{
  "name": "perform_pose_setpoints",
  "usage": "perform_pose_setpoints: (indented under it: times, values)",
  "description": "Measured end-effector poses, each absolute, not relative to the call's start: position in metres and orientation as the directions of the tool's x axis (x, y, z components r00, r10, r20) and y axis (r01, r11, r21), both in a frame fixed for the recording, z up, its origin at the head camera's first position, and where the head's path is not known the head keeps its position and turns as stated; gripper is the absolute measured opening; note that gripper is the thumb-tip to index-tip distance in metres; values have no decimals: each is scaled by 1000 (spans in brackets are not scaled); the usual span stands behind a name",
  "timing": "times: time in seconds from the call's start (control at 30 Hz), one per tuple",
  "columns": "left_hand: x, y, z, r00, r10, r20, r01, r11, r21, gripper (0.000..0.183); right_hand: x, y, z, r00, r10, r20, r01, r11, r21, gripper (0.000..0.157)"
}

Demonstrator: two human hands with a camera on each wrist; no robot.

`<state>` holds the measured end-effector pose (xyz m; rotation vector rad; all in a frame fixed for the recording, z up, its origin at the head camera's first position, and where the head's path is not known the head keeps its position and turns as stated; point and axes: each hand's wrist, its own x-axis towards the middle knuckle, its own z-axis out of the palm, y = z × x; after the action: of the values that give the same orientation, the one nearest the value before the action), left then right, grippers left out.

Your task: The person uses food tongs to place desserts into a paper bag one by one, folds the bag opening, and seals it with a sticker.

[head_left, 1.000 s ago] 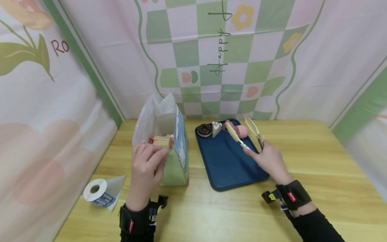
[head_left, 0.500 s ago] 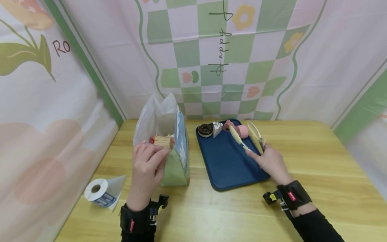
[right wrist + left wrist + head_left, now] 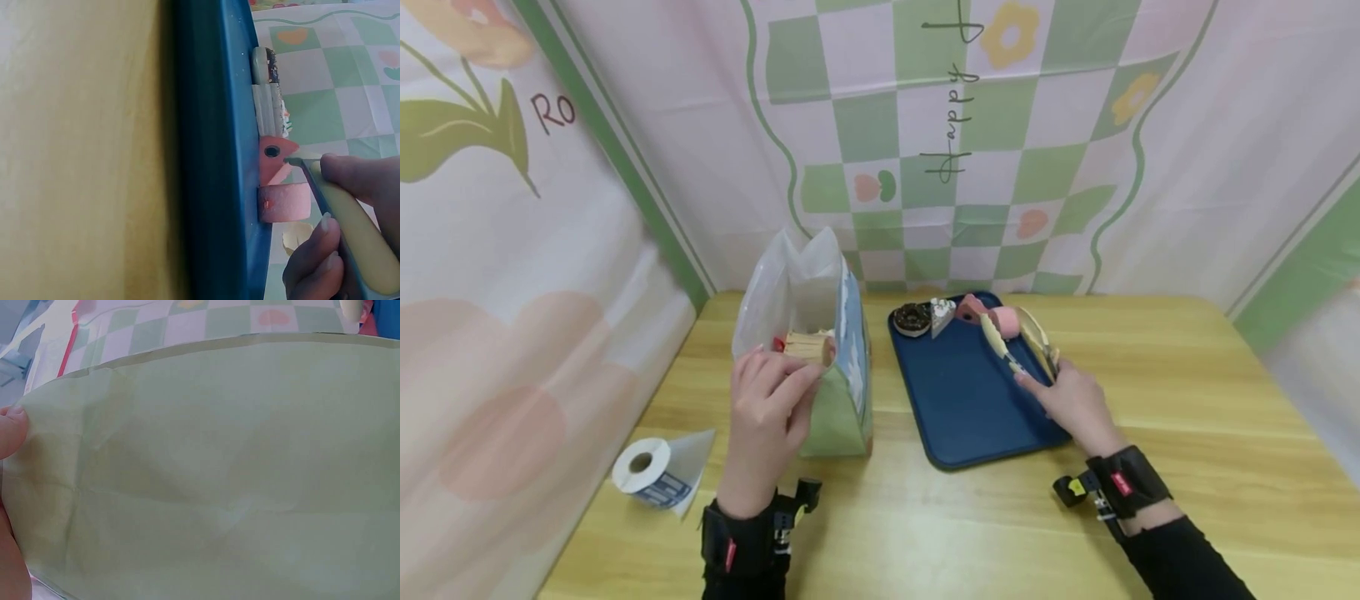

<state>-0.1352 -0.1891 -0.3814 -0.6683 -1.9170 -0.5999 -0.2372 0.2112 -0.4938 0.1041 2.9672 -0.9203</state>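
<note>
My left hand [image 3: 771, 408] pinches the near rim of an upright paper bag [image 3: 838, 421], green below with a blue and white side. In the left wrist view the thumb lies on the bag's green wall [image 3: 206, 444]. A pale ribbed piece [image 3: 807, 346] and something red show inside the bag's mouth. My right hand [image 3: 1078, 408] grips food tongs [image 3: 1011, 360] with cream tips. These tips stand on either side of a pink cylindrical cake [image 3: 1004, 322] at the far end of a dark blue tray [image 3: 977, 408]. Beside it lies a pink wedge with a dark centre [image 3: 274, 156].
A chocolate donut [image 3: 912, 318] and a white cake wedge [image 3: 942, 313] lie along the tray's far edge. To the left of the bag, a roll of labels [image 3: 651, 473] rests on the wooden table [image 3: 925, 533]. A patterned cloth [image 3: 917, 233] hangs behind the table.
The two arms of the tongs have drawn closer together around the pink cylindrical cake. My left hand stays on the bag's rim; the head view has shifted slightly.
</note>
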Motion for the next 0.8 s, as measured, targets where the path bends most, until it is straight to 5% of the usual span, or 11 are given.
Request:
perform_pose_setpoints:
  times: [0.8]
  values:
    - [-137, -189, -380, -355, 200, 913, 681, 725, 106, 15, -237, 210, -498, -998, 52, -21, 55, 814, -578, 64]
